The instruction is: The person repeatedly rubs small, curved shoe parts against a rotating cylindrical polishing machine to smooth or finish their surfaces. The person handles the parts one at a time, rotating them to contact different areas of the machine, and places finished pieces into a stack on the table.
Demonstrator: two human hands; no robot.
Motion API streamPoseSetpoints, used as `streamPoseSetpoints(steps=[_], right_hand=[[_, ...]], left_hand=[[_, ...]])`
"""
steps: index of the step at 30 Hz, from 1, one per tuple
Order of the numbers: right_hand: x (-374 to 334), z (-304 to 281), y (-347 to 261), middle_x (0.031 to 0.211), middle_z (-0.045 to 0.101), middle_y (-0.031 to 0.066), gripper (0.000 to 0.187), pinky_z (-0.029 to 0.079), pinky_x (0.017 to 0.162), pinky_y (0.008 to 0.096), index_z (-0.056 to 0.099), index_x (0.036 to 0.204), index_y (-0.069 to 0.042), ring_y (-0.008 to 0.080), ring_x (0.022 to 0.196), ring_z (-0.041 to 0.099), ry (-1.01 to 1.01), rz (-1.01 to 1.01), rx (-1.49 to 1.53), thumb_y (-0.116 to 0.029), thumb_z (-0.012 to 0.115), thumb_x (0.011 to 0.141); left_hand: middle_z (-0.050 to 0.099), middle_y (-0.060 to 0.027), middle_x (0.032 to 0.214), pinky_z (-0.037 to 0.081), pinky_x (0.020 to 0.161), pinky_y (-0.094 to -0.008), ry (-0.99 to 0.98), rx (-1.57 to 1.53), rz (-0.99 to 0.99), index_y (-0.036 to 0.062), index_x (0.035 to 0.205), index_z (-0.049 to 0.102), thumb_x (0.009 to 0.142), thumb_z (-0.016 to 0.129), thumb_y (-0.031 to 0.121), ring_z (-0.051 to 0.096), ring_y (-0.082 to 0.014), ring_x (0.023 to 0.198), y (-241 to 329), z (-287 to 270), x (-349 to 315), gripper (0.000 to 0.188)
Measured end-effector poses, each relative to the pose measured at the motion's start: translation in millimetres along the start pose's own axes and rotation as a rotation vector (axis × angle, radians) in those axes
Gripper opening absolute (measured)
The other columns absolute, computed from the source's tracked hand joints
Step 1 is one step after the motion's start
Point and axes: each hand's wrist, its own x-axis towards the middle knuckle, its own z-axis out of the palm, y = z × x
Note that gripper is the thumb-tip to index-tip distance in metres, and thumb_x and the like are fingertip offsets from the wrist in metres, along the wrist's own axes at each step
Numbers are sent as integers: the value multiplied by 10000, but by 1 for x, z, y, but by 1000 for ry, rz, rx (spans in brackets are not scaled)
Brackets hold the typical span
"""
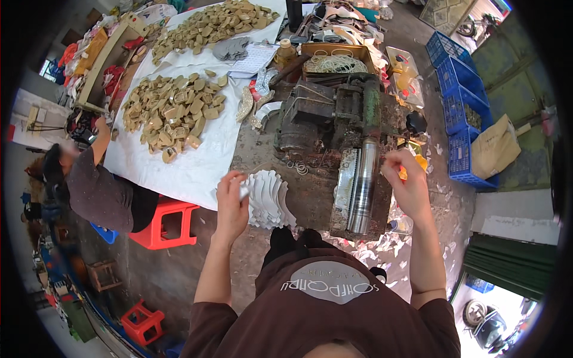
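Note:
My left hand (231, 200) is closed around a small white piece (243, 191), part of which shows past the fingers. Right beside it, rows of wavy white cut pieces (268, 200) lie at the near edge of the workbench (319, 203). My right hand (407, 179) hovers just right of a shiny metal roller (362, 191), its thumb and fingers pinched together; whatever they hold, if anything, is too small to make out. The roller juts toward me from a dark, greasy machine (325, 113) between and beyond my hands.
Heaps of tan blocks (176, 110) cover a white sheet (206, 170) at left. A seated person (104, 194) works there by a red stool (164, 224). Behind the machine is a tin of string (337, 62). Blue crates (462, 152) stand at right; scraps litter the floor (382, 253).

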Motion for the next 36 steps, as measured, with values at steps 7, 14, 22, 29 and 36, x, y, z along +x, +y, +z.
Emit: streamPoseSetpoints(steps=[7,14,22,29,36], right_hand=[[79,42,-34,939,585,63,234,358,852,375,596,1038,-68,264,957,524,-247,-240,-158,-134,646,819],[129,111,-39,1130,564,43,359,304,920,445,597,1143,-95,246,1088,448,-383,-418,-543,-176,661,799],[142,158,-27,997,588,26,392,228,996,552,594,1097,-97,262,1069,463,-431,-533,-906,-24,599,711],[144,163,-40,940,566,7,381,167,1051,565,614,1065,-100,251,1067,467,-488,-458,-969,-30,604,690],[145,166,-41,946,557,-24,370,140,1067,579,627,1055,-125,243,1062,472,-467,-467,-986,-23,598,701]], left_hand=[[483,-158,1197,406,884,-442,-556,327,-22,33,1081,569,725,543,-24,486,-356,1062,-12,25,-56,362],[446,-194,1154,418,877,-419,-493,-195,-165,43,1094,544,737,558,-43,488,-354,1036,-3,-13,-46,368],[480,-153,1115,380,955,-361,-297,-536,-213,39,1122,526,779,556,-12,484,-312,1096,-44,-44,-16,348],[500,-166,1077,400,922,-369,-267,-600,-222,24,1116,524,782,556,-18,501,-332,1049,-103,-47,15,338],[503,-166,1069,411,902,-365,-308,-632,-270,18,1110,520,780,556,-21,512,-331,1032,-132,-47,30,335]])
